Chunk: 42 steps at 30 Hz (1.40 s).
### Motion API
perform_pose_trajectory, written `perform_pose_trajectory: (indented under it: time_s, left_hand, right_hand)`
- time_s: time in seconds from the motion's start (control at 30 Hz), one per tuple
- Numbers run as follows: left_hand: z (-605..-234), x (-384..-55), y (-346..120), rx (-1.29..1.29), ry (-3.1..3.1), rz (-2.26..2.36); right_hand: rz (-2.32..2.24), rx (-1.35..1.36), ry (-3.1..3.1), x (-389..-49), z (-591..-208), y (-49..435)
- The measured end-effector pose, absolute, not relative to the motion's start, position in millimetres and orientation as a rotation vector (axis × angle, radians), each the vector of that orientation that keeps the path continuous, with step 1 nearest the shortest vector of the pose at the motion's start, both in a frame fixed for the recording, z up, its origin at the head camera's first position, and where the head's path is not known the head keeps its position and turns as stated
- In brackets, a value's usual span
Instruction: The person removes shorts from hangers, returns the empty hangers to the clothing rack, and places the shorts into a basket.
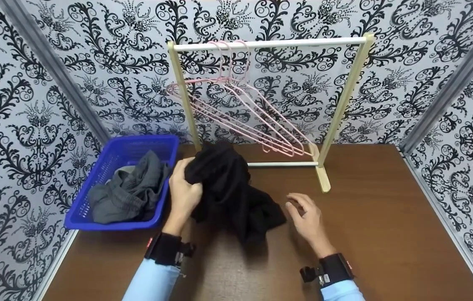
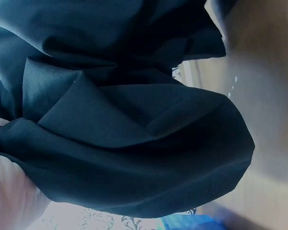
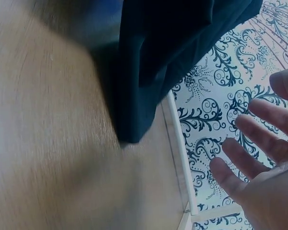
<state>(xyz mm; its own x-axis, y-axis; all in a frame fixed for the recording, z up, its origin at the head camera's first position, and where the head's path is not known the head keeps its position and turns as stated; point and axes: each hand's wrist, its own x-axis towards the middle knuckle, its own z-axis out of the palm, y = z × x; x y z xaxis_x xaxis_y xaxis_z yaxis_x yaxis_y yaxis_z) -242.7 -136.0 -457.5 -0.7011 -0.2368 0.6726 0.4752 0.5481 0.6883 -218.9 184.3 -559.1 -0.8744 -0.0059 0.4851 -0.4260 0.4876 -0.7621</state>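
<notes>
A black garment point(image 1: 228, 188) hangs in loose folds above the table, its exact kind hidden by the bunching. My left hand point(image 1: 185, 190) grips it at its upper left edge, thumb over the cloth. In the left wrist view the dark cloth point(image 2: 134, 143) fills most of the picture, with part of the left hand point(image 2: 12, 191) at the lower left. To the right of the garment, apart from it, is my right hand point(image 1: 306, 219), holding nothing. The right wrist view shows that hand point(image 3: 264, 158) with fingers spread and slightly bent beside the hanging cloth point(image 3: 139, 96).
A blue plastic basket point(image 1: 73, 209) at the left holds grey clothing point(image 1: 123, 194). Behind the garment stands a small rack with a white top rail point(image 1: 295, 43) and wooden posts point(image 1: 345, 100). Several pink hangers point(image 1: 257, 110) hang from the rail. Patterned walls point(image 1: 31, 146) enclose the brown table point(image 1: 387, 234).
</notes>
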Motion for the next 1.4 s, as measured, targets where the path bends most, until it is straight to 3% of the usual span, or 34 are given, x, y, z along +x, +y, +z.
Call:
perform_pose_trajectory:
  time_s: [1.4]
  left_hand:
    - [-395, -246, -211, 0.056, -1.932, -1.209]
  right_hand:
    - [1.346, 0.390, -2.323, -223, -551, 178]
